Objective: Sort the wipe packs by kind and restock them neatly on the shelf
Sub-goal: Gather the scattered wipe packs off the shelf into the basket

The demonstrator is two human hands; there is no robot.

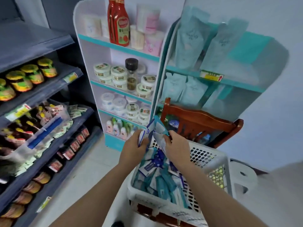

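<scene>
— Status of each grip?
— In the curled left hand (136, 145), white-and-blue wipe packs (148, 130) are gripped; pale teal packs (159, 128) are pinched in the right hand (174, 146), just above the packed white basket (211, 158).

I see a pale wall (278, 128) at right and a light tiled floor (91, 169). Dark shelving (32, 40) stands left, a white teal-edged rack (85, 46) beside it, a wooden chair (201, 117) near a white stool (242, 176).
</scene>
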